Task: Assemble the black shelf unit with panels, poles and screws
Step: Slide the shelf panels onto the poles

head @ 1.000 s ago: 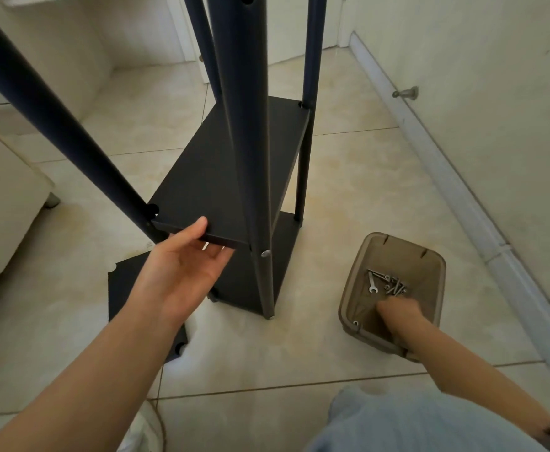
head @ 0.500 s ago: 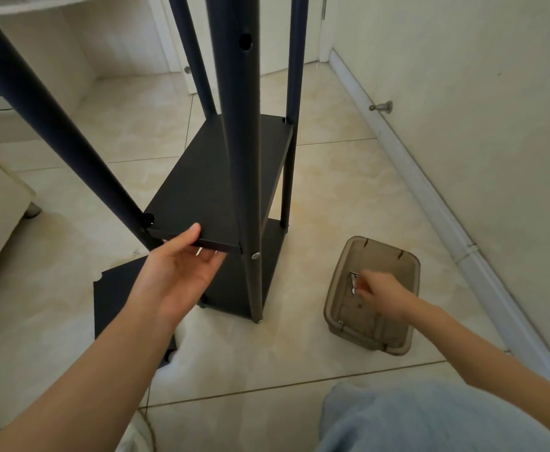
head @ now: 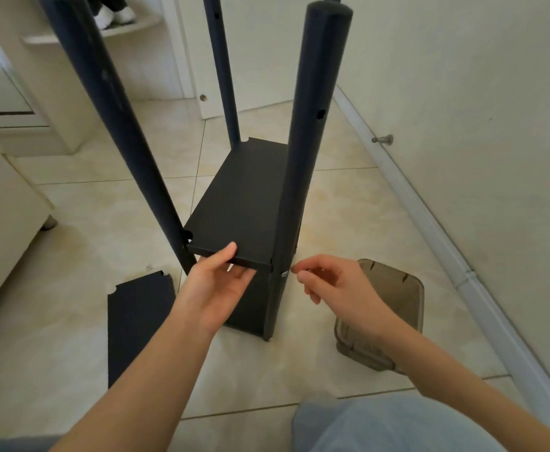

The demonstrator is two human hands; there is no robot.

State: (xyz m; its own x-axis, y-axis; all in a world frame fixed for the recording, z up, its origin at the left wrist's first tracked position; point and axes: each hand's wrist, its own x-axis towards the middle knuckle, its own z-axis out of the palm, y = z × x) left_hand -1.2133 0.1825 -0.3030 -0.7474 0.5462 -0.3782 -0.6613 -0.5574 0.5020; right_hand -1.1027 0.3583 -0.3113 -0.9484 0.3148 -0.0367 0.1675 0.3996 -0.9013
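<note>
The black shelf unit stands on the tiled floor with several dark poles rising past the camera. My left hand (head: 216, 282) holds up the near edge of the middle black panel (head: 244, 203), thumb on top and fingers underneath. The near right pole (head: 303, 158) has a small silver screw (head: 285, 274) sticking out at panel height. My right hand (head: 329, 282) pinches something small right beside that screw; what it pinches is too small to tell. A lower panel sits beneath, mostly hidden.
A loose black panel (head: 140, 324) lies flat on the floor at the left. A brown plastic tub (head: 397, 295) of hardware sits on the floor to the right, behind my right hand. A white wall with skirting (head: 462, 272) runs along the right. Pale furniture stands at the left.
My right hand left the tub and came up to the screw on the near right pole. My left hand kept holding the panel edge. The camera rose and tilted.
</note>
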